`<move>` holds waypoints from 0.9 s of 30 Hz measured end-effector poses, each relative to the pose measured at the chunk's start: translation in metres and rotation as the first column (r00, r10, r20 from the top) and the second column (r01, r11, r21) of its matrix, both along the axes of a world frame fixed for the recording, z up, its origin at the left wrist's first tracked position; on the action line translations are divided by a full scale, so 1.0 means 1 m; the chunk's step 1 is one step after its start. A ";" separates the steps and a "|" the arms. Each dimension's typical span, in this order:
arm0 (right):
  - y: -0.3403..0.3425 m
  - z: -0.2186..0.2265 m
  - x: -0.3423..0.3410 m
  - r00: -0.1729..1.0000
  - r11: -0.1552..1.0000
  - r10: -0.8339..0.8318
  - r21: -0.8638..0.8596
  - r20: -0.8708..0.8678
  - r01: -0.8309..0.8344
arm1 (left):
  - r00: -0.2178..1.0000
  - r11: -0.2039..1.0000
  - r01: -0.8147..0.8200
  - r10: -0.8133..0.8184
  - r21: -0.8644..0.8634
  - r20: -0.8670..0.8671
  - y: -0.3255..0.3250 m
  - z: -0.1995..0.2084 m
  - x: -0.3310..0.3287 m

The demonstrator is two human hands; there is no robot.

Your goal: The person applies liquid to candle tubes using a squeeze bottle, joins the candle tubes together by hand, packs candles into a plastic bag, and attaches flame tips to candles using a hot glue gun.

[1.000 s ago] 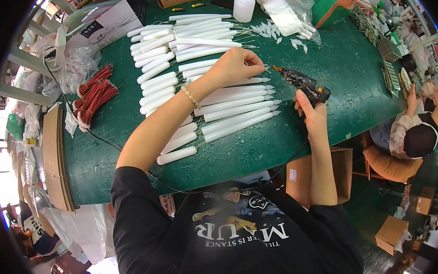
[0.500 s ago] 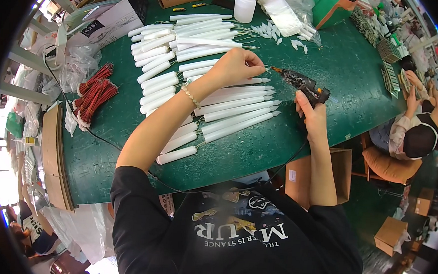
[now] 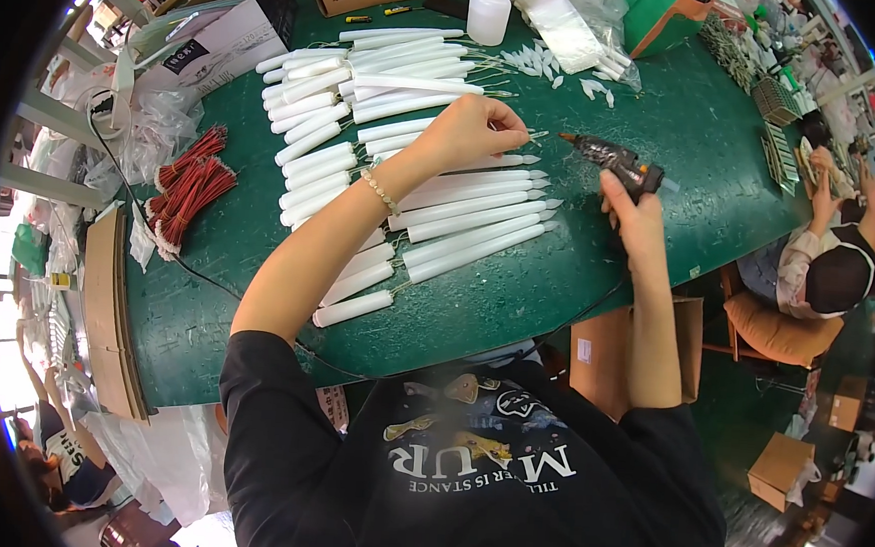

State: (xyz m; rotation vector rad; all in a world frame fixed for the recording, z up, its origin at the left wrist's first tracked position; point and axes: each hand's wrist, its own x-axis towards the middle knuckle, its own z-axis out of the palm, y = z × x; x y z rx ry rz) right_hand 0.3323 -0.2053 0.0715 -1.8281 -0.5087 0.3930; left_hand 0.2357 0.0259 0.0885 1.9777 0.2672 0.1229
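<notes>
My left hand (image 3: pixel 471 135) is closed in a pinch over the rows of white candle sticks (image 3: pixel 474 244). It grips a white candle stick, mostly hidden under the hand, and thin pale wire ends (image 3: pixel 538 135) poke out past the fingertips. In my right hand (image 3: pixel 633 217) is a dark hot glue gun (image 3: pixel 610 159), its nozzle pointing left toward those wire ends, with a gap between. Several sticks nearest me carry pale flame-shaped tips (image 3: pixel 552 204); others, farther off, end in bare wires.
Loose flame tips (image 3: pixel 533 61) lie beyond the candle sticks, near a white pump bottle (image 3: pixel 488 14). Bundled red wires (image 3: pixel 192 193) sit at left. A black cord (image 3: pixel 202 277) crosses the green table (image 3: pixel 515 308). Another person (image 3: pixel 829 252) sits at the right.
My right hand has drawn the glue gun back to the right, so its nozzle is farther from the wire ends. My left hand has barely moved.
</notes>
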 end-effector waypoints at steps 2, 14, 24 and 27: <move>-0.011 -0.004 0.028 0.994 0.995 -0.007 -0.104 -0.108 -0.005 | 1.000 1.000 -0.002 0.002 -0.007 0.009 -0.002 0.001 0.001; -0.027 0.050 0.122 0.892 0.623 0.335 -0.781 0.305 0.033 | 0.999 1.000 -0.009 0.009 -0.012 0.040 -0.002 0.000 -0.003; 0.069 0.005 0.168 0.731 0.773 0.447 -0.634 0.515 -0.026 | 0.998 1.000 0.023 -0.022 -0.012 0.061 -0.001 -0.005 -0.003; 0.073 -0.004 0.178 0.723 0.777 0.454 -0.629 0.521 -0.035 | 0.998 0.998 0.025 -0.022 -0.049 0.055 -0.002 -0.005 -0.005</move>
